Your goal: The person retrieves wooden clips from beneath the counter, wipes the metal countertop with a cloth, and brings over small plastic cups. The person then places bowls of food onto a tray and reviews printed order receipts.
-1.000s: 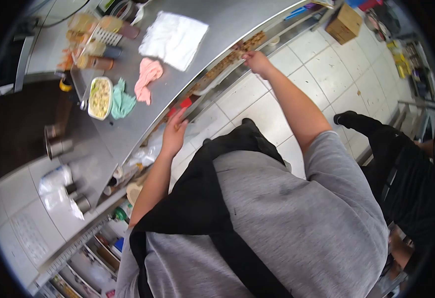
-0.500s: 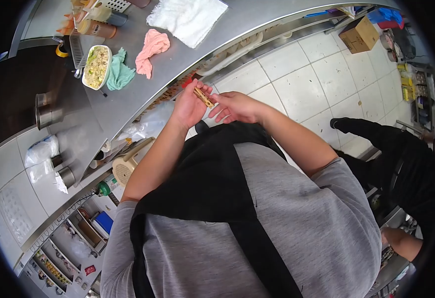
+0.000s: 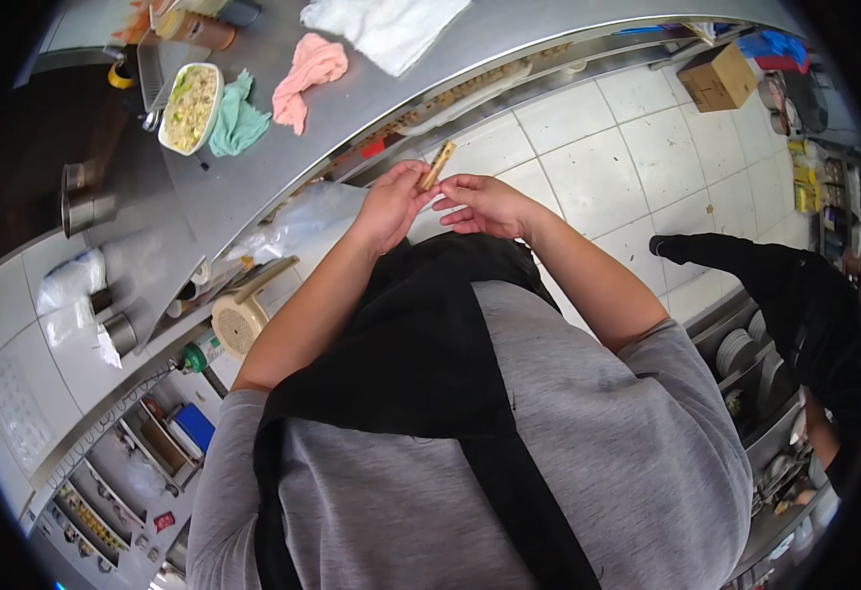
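In front of the black apron, my left hand (image 3: 392, 205) pinches a small brown-and-tan stick-like object (image 3: 437, 165), which tilts up to the right. My right hand (image 3: 486, 206) is close beside it, palm turned inward and fingers partly curled, with its fingertips near the lower end of the object. Whether they touch it is unclear. Beyond the hands, the steel counter (image 3: 254, 187) bears a pink cloth (image 3: 308, 77), a green cloth (image 3: 240, 120) and a white tub of food (image 3: 192, 108).
A white towel (image 3: 391, 29) and sauce bottles (image 3: 195, 29) stand or lie on the counter's far part. A cardboard box (image 3: 717, 78) is on the tiled floor. At the right, a person in black (image 3: 774, 285) stands near racks of plates (image 3: 737, 352).
The small object has swung from pointing down-right to pointing up-right, with my left hand still on it. The view has shifted slightly, and the other person's arm has moved lower right.
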Available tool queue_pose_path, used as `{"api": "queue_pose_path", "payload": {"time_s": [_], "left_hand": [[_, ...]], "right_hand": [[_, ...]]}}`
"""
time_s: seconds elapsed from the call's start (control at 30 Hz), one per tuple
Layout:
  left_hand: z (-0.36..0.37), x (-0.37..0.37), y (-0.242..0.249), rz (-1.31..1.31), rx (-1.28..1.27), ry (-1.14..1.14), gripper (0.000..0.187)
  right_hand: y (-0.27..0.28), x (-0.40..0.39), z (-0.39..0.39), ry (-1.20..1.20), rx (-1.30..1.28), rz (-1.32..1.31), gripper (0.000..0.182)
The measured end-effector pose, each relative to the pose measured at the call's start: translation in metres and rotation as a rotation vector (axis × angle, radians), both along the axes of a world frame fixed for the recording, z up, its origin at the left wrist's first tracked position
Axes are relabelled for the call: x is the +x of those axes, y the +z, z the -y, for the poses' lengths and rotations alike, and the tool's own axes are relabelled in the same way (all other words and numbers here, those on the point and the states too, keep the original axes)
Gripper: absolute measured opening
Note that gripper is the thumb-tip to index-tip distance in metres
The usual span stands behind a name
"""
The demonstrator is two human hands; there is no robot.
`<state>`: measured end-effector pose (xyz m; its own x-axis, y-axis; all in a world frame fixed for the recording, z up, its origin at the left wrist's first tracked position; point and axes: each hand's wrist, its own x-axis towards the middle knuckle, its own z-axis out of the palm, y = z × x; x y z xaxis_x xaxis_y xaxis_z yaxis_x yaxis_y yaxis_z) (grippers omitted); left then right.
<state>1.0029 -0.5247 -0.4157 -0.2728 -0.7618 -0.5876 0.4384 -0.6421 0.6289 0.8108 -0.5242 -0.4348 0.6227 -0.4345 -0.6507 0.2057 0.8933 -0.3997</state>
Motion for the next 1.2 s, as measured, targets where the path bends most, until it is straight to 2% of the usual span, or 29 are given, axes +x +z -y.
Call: {"api": "queue_pose_path", "payload": {"time_s": [0.03, 0.1, 0.17, 0.23, 0.27, 0.33, 0.37, 0.43, 0.47, 0.57, 0.6, 0.63, 0.7, 0.83, 0.93, 0.97, 1.03, 1.1, 1.17, 1.2], "left_hand": [[-0.004, 0.004, -0.004, 0.007, 0.007, 0.009, 0.012], [-0.009, 0.011, -0.009, 0.088, -0.009, -0.114, 0.012], [-0.013, 0.020, -0.011, 0.122, -0.022, -0.140, 0.012], [-0.015, 0.028, -0.012, 0.322, -0.041, -0.161, 0.013], [-0.017, 0.035, -0.016, 0.320, -0.041, -0.165, 0.013], [-0.020, 0.057, -0.026, 0.555, -0.255, -0.297, 0.023], [-0.020, 0.071, -0.029, 0.553, -0.259, -0.308, 0.023], [-0.020, 0.099, -0.027, 1.446, -1.084, -0.328, 0.037], [-0.015, 0.111, -0.028, 1.432, -1.093, -0.328, 0.037], [-0.003, 0.148, -0.038, 1.823, -0.939, -0.562, 0.046], [0.008, 0.158, -0.052, 1.803, -0.899, -0.555, 0.046], [0.018, 0.156, -0.044, 1.793, -0.903, -0.553, 0.046], [0.034, 0.151, -0.031, 1.782, -0.862, -0.650, 0.045], [0.044, 0.153, -0.058, 1.863, -0.889, -0.527, 0.047], [0.043, 0.162, -0.057, 1.771, -0.923, -0.679, 0.041], [0.041, 0.163, -0.056, 1.778, -0.918, -0.668, 0.041], [0.040, 0.162, -0.054, 1.650, -0.766, -0.664, 0.037], [0.041, 0.164, -0.054, 1.645, -0.678, -0.704, 0.036], [0.041, 0.170, -0.072, 1.665, -0.940, -0.682, 0.037], [0.042, 0.171, -0.068, 1.597, -0.956, -0.654, 0.038]], "right_hand": [[-0.007, 0.003, -0.001, 0.009, 0.007, 0.007, 0.029], [-0.021, 0.012, -0.002, -0.053, 0.027, 0.068, 0.028], [-0.028, 0.031, -0.012, -0.079, 0.035, 0.048, 0.027], [-0.031, 0.050, -0.020, -0.202, 0.029, -0.032, 0.026], [-0.033, 0.056, -0.021, -0.206, 0.030, -0.034, 0.026], [-0.034, 0.069, -0.019, -0.248, -0.022, -0.142, 0.024], [-0.034, 0.074, -0.016, -0.259, -0.022, -0.143, 0.024], [-0.029, 0.076, -0.013, -0.302, -0.029, -0.272, 0.024], [-0.027, 0.079, -0.014, -0.287, -0.016, -0.316, 0.027], [-0.048, 0.092, -0.030, -0.208, -0.072, -0.396, 0.027], [-0.050, 0.101, -0.037, -0.182, -0.141, -0.422, 0.027], [-0.048, 0.108, -0.039, -0.185, -0.140, -0.432, 0.027], [-0.043, 0.125, -0.042, -0.045, -0.374, -0.459, 0.028], [-0.040, 0.157, -0.031, -0.060, -0.527, -0.535, 0.028], [-0.045, 0.173, -0.017, -0.055, -0.585, -0.597, 0.028], [-0.048, 0.177, -0.015, -0.079, -0.622, -0.644, 0.028], [-0.047, 0.181, -0.009, -0.114, -0.619, -0.663, 0.029], [-0.043, 0.180, -0.005, -0.146, -0.622, -0.682, 0.029], [-0.033, 0.177, -0.007, -0.116, -0.569, -0.695, 0.025], [-0.033, 0.176, -0.007, -0.110, -0.562, -0.688, 0.024]]}}
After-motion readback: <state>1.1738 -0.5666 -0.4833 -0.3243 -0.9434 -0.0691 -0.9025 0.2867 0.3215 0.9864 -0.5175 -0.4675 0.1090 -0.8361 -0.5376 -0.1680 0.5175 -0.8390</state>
